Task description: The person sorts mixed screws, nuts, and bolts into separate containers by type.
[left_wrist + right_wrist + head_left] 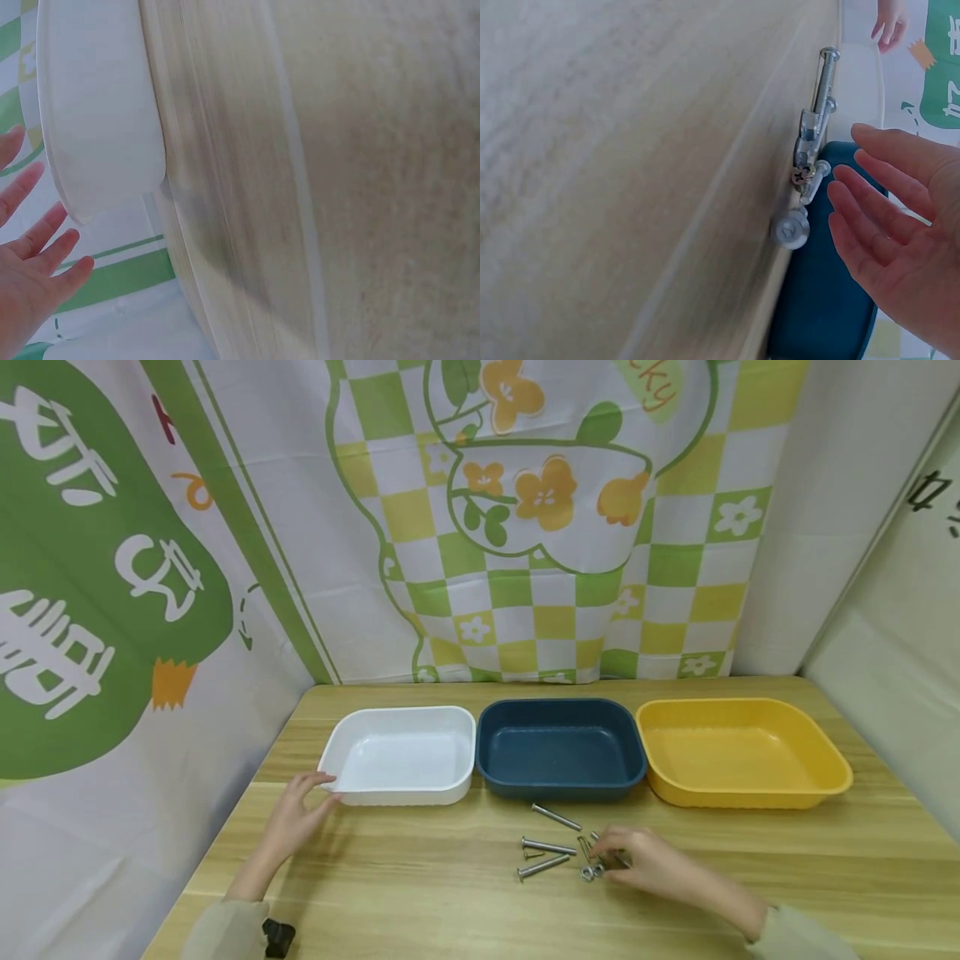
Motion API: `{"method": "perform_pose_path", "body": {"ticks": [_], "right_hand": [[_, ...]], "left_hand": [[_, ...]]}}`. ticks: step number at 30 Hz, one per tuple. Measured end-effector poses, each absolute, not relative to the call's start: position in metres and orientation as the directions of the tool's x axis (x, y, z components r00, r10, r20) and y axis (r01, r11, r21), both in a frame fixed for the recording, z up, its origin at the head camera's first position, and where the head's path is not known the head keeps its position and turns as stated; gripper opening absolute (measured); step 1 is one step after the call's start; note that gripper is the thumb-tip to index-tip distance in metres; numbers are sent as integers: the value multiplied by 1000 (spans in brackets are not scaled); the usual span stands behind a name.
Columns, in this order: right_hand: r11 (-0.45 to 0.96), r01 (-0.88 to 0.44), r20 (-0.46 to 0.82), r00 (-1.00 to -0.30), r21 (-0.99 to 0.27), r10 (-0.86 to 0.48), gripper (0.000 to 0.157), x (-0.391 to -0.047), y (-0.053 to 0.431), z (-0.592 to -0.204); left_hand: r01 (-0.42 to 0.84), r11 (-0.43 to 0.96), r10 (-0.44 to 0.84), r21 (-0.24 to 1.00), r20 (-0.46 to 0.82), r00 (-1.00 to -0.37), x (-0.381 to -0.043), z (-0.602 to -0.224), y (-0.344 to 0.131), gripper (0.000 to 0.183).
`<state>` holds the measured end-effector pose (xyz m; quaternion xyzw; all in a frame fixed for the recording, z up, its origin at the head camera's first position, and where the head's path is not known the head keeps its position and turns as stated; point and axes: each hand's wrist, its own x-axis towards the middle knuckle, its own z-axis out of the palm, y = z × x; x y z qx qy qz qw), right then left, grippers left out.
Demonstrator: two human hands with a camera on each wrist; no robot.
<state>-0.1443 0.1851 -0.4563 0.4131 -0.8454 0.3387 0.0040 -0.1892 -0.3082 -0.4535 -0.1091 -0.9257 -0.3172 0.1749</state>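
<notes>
My left hand [295, 817] is at the front left corner of a white tray [397, 797], fingertips right at its rim. In the left wrist view its fingers [45, 244] are spread. Over the right side of a loose group of hardware hovers my right hand [651, 863], and in the right wrist view its relaxed fingers [877, 202] hold nothing. Long bolts [550, 847] lie to its left, with small brass-coloured screws [533, 855] among them. Metal nuts [588, 873] lie by the thumb. Another bolt [622, 860] is partly hidden under the hand.
A dark blue tray [561, 792] stands in the middle of the row, with a yellow tray [750, 797] on its right. All three stand on a wooden table [420, 893]. Behind hangs a patterned cloth [525, 610]. A small black object [278, 937] is beside the left sleeve.
</notes>
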Motion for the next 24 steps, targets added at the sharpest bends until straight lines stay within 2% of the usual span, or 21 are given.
{"method": "perform_pose_path", "body": {"ticks": [7,15,24], "right_hand": [[453,-630,194,-693,-631,-694,19,-146,182,-457],[448,-625,194,-695,-640,-693,17,-149,182,-463],[482,-589,139,-715,-649,-685,17,-152,182,-466]], "left_hand": [[288,761,66,581,372,-926,-190,-454,-309,26],[240,765,36,598,332,-943,-193,-456,-308,16],[198,768,-11,609,321,-947,-196,-459,-306,16]]}}
